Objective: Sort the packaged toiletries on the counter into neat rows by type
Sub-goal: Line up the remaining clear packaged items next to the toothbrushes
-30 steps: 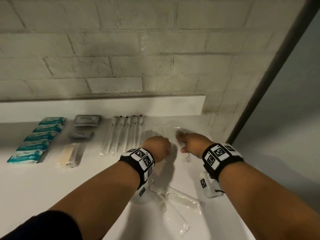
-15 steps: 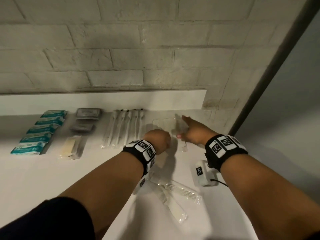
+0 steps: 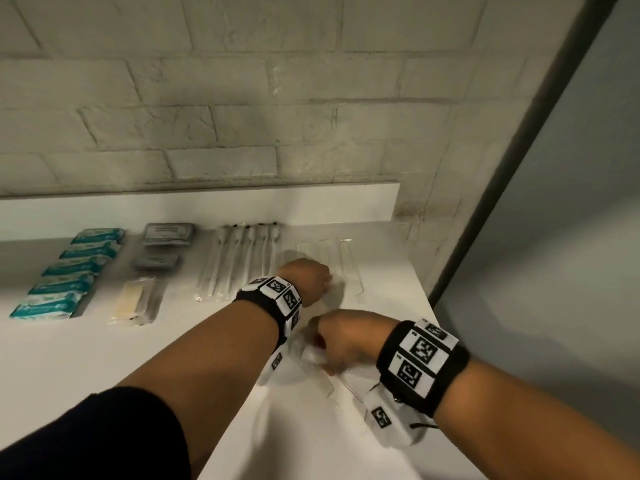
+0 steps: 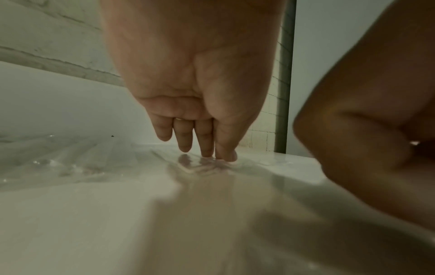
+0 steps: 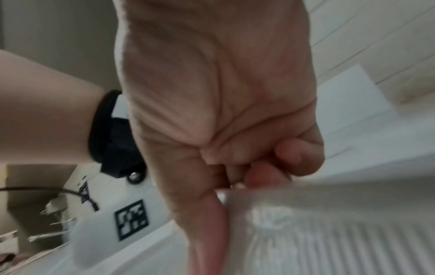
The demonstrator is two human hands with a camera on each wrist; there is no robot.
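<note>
Clear-wrapped combs (image 3: 341,261) lie in a row at the far right of the white counter (image 3: 104,368). My left hand (image 3: 308,278) is at the near end of that row, its straight fingertips (image 4: 207,154) pressing down on a clear wrapper (image 4: 202,165). My right hand (image 3: 332,337) is nearer to me, under the left wrist. It pinches a clear-wrapped comb (image 5: 306,232) between thumb and curled fingers (image 5: 289,154); the comb's teeth show through the plastic. In the head view that wrapper (image 3: 313,356) pokes out to the left of the right hand.
Sorted rows stand along the back: teal packets (image 3: 69,271), grey packets (image 3: 166,233), a cream bar in plastic (image 3: 135,299), wrapped toothbrushes (image 3: 239,261). Another clear wrapper (image 3: 327,388) lies by my right wrist. The counter ends at the right near a dark door frame (image 3: 519,133).
My right hand has pulled back from the far comb row toward me and taken hold of a wrapped comb from the near pile. The left hand has stayed on the row.
</note>
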